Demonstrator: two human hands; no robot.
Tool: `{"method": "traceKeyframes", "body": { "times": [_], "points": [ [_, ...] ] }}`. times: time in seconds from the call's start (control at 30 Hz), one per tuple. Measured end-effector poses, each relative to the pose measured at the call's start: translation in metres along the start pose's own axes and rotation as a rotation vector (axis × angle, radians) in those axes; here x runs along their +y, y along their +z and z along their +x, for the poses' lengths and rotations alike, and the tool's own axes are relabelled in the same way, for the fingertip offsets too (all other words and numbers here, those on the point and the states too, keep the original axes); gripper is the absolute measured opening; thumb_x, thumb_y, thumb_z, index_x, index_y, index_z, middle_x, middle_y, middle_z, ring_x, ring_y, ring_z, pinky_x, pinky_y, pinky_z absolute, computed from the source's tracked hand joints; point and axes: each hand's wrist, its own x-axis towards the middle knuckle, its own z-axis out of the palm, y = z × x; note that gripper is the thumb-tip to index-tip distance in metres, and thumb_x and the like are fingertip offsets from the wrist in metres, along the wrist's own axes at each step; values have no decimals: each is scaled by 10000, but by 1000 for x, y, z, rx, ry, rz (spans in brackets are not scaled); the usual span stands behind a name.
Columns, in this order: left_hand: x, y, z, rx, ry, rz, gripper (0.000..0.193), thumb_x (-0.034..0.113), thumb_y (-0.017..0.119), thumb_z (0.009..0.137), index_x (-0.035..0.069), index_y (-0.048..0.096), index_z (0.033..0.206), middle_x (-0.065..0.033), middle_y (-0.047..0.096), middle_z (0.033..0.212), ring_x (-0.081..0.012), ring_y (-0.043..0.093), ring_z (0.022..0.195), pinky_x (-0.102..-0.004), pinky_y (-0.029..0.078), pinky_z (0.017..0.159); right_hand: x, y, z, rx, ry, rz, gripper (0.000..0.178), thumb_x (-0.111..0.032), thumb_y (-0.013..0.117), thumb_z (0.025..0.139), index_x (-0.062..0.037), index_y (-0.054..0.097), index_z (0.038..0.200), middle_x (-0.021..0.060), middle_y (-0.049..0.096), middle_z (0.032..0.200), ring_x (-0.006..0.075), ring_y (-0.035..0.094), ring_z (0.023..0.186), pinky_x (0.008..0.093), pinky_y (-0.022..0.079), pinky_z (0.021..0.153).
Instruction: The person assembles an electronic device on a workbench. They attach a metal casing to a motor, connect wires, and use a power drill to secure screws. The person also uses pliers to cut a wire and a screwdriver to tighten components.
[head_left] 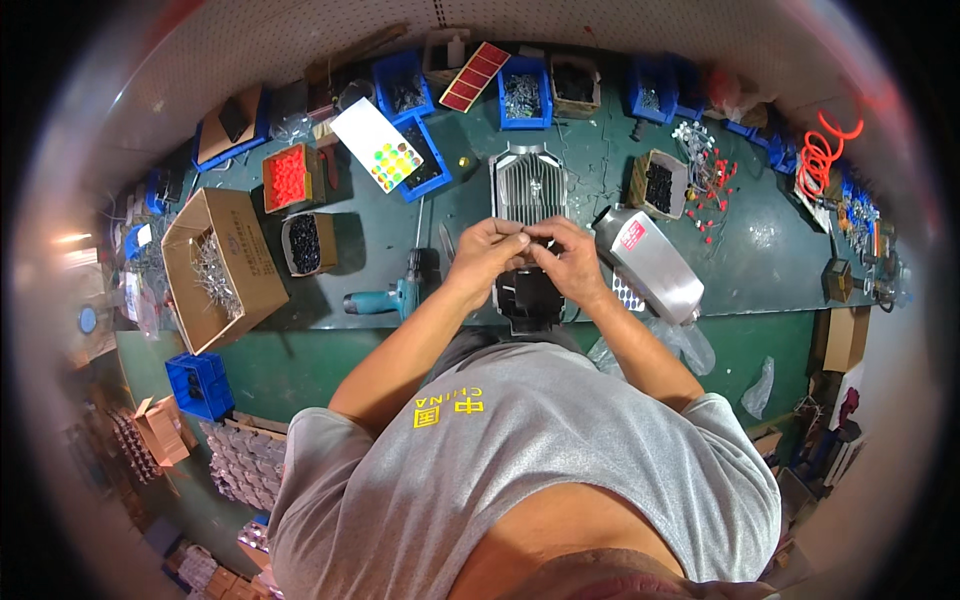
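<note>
- As left hand [485, 260] and right hand [572, 264] meet, partly hiding the finned housing [528, 182], I cannot tell either grip's state.
- Teal drill [376, 302] lies left; silver cover [655, 272], right.

housing [529, 180]: on bench [740, 270] | drill [385, 299]: left of housing | casing [660, 268]: right of housing | bin [525, 123]: behind housing

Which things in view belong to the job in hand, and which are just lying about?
Likely in the job:
left hand and right hand, fingertips together, any item there too small to tell
finned metal housing, under the hands

Apparently lying about:
blue crate
red coil
sheet with coloured dots
</note>
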Motion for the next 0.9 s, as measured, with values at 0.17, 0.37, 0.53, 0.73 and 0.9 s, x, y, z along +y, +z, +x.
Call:
{"method": "traceKeyframes", "body": {
  "times": [0.17, 0.37, 0.53, 0.73, 0.9],
  "points": [
    [-3, 17, 10, 79, 3, 9, 146, 102, 708, 982, 9, 669, 1087, -71, 735, 977, -125, 695, 818, -249, 561, 714, 13, -20, 5, -53, 4, 38, 194, -10, 752, 869, 5, 736, 1062, 99, 686, 965, 211, 682, 849, 318, 543, 731],
    [-12, 24, 24, 99, 85, 59, 182, 80, 646, 1004, -26, 680, 1148, -93, 730, 999, -142, 685, 845, -286, 569, 747, 14, -16, 13, 59, 35, -3, 138, -36, 794, 833, 11, 735, 950, 88, 679, 853, 188, 661, 752, 303, 520, 662],
    [-12, 22, 36, 182, 110, 105, 196, 93, 620, 1004, -44, 684, 1129, -105, 726, 987, -148, 688, 820, -297, 585, 757, 21, 0, 21, 177, 17, -35, 145, -57, 827, 817, 11, 708, 866, 73, 670, 790, 127, 631, 682, 279, 494, 600],
    [8, 4, 43, 149, 17, 69, 137, 134, 622, 1008, 10, 672, 1036, -72, 711, 951, -152, 691, 832, -313, 599, 774, 37, 13, 35, 107, 405, 434, 141, -87, 820, 872, -2, 709, 851, 45, 707, 795, 60, 605, 689, 244, 483, 589],
    [19, -23, 53, -16, -81, -89, 166, 207, 683, 1011, 55, 670, 1073, -42, 709, 965, -141, 684, 854, -295, 582, 800, 30, 12, 58, 43, 610, 645, 138, -115, 816, 897, -22, 714, 897, 38, 717, 812, 62, 621, 672, 205, 462, 564]
  ]
}}
